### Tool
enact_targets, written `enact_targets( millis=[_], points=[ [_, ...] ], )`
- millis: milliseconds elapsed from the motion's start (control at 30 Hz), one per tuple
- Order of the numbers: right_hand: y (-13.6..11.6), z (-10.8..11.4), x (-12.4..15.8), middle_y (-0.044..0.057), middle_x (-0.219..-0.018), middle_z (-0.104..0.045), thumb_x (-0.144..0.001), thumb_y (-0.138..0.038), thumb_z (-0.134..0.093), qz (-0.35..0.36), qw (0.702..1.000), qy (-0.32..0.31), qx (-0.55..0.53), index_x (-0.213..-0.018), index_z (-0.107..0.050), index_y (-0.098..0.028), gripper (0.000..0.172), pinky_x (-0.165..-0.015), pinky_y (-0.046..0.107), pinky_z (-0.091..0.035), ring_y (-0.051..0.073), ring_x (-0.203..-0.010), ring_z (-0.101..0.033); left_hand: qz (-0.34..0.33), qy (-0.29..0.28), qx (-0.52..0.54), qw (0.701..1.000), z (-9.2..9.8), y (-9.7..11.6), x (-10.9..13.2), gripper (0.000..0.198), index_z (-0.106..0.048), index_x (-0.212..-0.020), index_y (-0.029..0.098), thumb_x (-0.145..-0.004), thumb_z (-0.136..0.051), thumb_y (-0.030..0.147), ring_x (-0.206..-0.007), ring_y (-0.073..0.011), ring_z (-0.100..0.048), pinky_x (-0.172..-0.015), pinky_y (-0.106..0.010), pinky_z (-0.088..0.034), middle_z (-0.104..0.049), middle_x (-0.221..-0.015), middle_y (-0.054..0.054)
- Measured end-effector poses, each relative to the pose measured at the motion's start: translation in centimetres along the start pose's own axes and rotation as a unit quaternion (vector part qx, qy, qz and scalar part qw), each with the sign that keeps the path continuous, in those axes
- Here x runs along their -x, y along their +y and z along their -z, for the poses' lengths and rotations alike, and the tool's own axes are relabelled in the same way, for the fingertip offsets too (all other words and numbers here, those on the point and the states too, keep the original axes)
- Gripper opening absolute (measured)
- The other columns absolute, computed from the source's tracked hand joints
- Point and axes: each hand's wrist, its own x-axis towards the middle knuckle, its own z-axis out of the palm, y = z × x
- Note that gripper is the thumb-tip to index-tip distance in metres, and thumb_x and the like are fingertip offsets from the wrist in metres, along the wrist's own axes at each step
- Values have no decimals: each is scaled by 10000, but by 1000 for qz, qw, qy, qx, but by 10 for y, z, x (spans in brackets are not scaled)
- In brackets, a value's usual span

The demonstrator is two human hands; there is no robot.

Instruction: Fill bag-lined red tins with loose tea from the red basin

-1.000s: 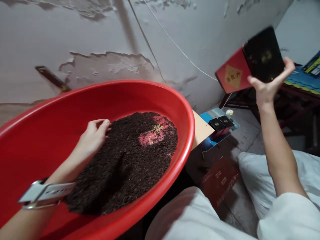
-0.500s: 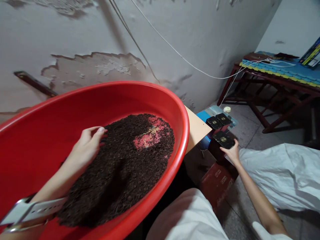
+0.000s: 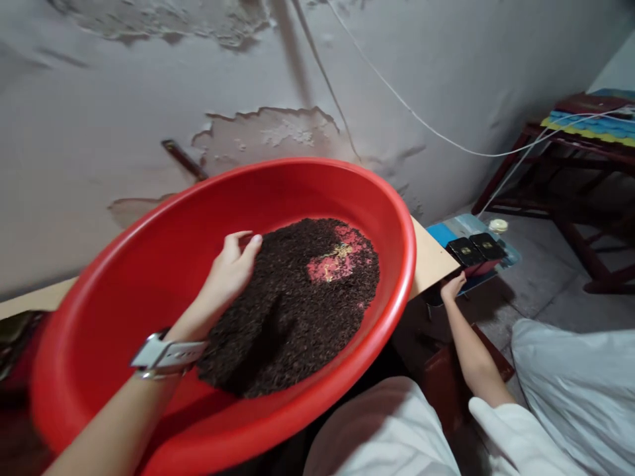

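A big red plastic basin point(image 3: 89, 311) holds a heap of dark loose tea leaves point(image 3: 292, 304). A red packet with gold print point(image 3: 337, 261) lies half buried in the heap. My left hand point(image 3: 231, 271) rests on the left side of the heap, fingers stretched and holding nothing; a white watch point(image 3: 169, 354) is on its wrist. My right hand point(image 3: 452, 287) reaches down past the table corner, fingers up, just below two black-lidded tins point(image 3: 476, 249). Nothing shows in that hand.
The basin sits on a tan table point(image 3: 430, 259) against a peeling wall. The tins stand on a low blue stool point(image 3: 444, 233). A dark red box point(image 3: 439, 377) lies on the floor, a white sack point(image 3: 580, 383) beside it, and a red wooden bench point(image 3: 570, 142) at back right.
My right hand brought a black-lidded red tin down from the air to the stool area, let it go and drew back a little. My left hand stayed on the heap.
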Motion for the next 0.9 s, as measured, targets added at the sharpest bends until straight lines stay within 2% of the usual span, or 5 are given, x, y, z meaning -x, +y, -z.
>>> enact_targets(
  millis=[300, 567, 733, 833, 900],
  points=[
    [11, 52, 69, 164, -1180, -493, -726, -333, -545, -39, 985, 145, -80, -1066, -337, -219, 415, -945, 449, -504, 267, -1125, -579, -60, 235, 85, 966, 98, 9, 20, 405, -499, -1216, 110, -827, -536, 216, -1052, -187, -603, -878, -362, -510, -609, -1225, -123],
    [41, 102, 72, 3, -753, -410, -628, -249, -468, -26, 982, 169, -83, -811, -241, -303, 297, -626, 505, -568, 294, -933, -635, 132, 521, -183, 823, 158, -106, 101, 439, -479, -1213, 40, -821, -542, 228, -1285, -349, -406, -1074, -552, -260, -496, -1309, -221],
    [24, 84, 62, 8, -711, -410, -558, -211, -457, -29, 981, 147, -125, -772, -267, -290, 297, -387, 301, -435, 268, -848, -639, 250, 420, -233, 841, 139, -180, 151, 595, -359, -1339, 32, -904, -479, 421, -1391, -453, -177, -1068, -639, -171, -219, -1478, -317],
    [10, 66, 68, 14, -711, -431, -542, -222, -434, -51, 982, 124, -132, -761, -288, -279, 270, -375, 280, -441, 256, -847, -650, 283, 259, -261, 886, 129, -204, 164, 588, -355, -1346, 68, -898, -467, 432, -1336, -463, -263, -997, -666, -245, -332, -1427, -299],
    [1, 57, 74, 19, -713, -461, -530, -223, -437, -64, 982, 113, -136, -756, -320, -270, 259, -424, 310, -502, 254, -859, -659, 292, 248, -283, 879, 128, -216, 164, 541, -400, -1319, 81, -904, -448, 424, -1254, -416, -379, -946, -569, -344, -467, -1318, -259]
  ],
)
